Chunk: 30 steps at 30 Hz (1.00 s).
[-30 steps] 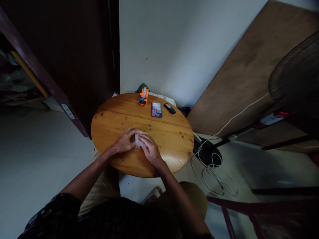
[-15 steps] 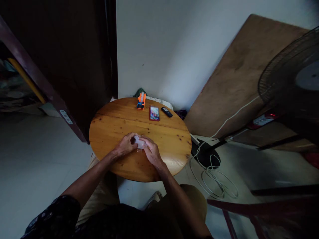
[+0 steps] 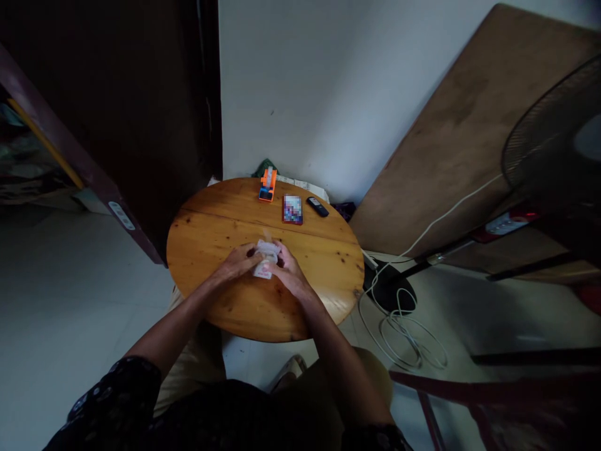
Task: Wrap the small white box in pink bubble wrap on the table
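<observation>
Between my two hands, above the near half of the round wooden table (image 3: 220, 235), is a small white box (image 3: 263, 272) with faint reddish print on its near face. A strip of clear film or tape sticks up from its far side. My left hand (image 3: 240, 262) grips the box from the left, fingers curled against it. From the right, my right hand (image 3: 287, 268) closes round it, with the thumb across the near face. Part of the box is hidden behind my fingers.
At the table's far side stand an orange tape dispenser (image 3: 267, 185), a small red-edged card or packet (image 3: 292, 210), blurred out, and a black mobile phone (image 3: 318, 207). A standing fan (image 3: 554, 131) and a coiled white cable (image 3: 408, 332) are to the right. A brown board (image 3: 451, 144) leans on the wall.
The white box has turned in my hands, so its printed face now shows, and the clear strip now points away from me. Both hands have shifted slightly up the table.
</observation>
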Tool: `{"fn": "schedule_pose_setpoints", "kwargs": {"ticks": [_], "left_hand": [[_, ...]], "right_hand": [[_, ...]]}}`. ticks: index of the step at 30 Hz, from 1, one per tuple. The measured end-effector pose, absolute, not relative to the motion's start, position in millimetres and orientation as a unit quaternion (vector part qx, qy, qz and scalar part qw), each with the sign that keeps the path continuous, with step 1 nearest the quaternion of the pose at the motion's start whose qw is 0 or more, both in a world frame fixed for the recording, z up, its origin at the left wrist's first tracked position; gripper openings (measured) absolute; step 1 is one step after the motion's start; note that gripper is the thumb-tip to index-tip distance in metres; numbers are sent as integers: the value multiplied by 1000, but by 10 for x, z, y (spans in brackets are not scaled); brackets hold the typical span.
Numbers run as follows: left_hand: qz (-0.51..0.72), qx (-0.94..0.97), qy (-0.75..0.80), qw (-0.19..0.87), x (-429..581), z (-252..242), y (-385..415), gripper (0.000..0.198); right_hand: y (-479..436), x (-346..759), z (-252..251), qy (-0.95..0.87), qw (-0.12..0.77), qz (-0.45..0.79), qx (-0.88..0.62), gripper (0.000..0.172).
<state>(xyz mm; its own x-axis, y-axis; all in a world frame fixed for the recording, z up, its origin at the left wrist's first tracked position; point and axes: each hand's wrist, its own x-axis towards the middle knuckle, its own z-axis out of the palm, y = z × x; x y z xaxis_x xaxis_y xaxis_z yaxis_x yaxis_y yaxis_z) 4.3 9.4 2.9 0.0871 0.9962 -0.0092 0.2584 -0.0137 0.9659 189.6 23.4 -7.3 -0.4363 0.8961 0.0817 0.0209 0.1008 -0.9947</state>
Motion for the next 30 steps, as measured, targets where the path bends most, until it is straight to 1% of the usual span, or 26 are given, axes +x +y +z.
{"fn": "schedule_pose_setpoints", "kwargs": {"ticks": [3, 6, 11, 17, 21, 24, 27, 30], "left_hand": [[442, 541, 478, 533, 70, 10, 99, 54], [475, 516, 447, 554, 105, -44, 99, 59], [495, 507, 452, 543, 134, -128, 100, 59], [527, 508, 428, 530, 180, -164, 126, 53], [533, 485, 440, 536, 189, -199, 146, 40], [528, 478, 443, 544, 170, -199, 143, 35], [520, 485, 447, 542, 157, -178, 124, 35], [522, 490, 446, 537, 167, -168, 100, 41]], "right_hand": [[311, 1897, -89, -626, 387, 563, -376, 72], [352, 1902, -117, -623, 397, 547, -394, 72], [334, 1902, -168, -627, 434, 475, -439, 76], [310, 1855, -212, -645, 459, 436, -427, 67], [279, 1828, -223, -659, 464, 415, -422, 63], [238, 1832, -219, -673, 465, 398, -414, 59], [213, 1843, -205, -687, 465, 383, -406, 56], [216, 1843, -187, -689, 465, 381, -406, 54]]}}
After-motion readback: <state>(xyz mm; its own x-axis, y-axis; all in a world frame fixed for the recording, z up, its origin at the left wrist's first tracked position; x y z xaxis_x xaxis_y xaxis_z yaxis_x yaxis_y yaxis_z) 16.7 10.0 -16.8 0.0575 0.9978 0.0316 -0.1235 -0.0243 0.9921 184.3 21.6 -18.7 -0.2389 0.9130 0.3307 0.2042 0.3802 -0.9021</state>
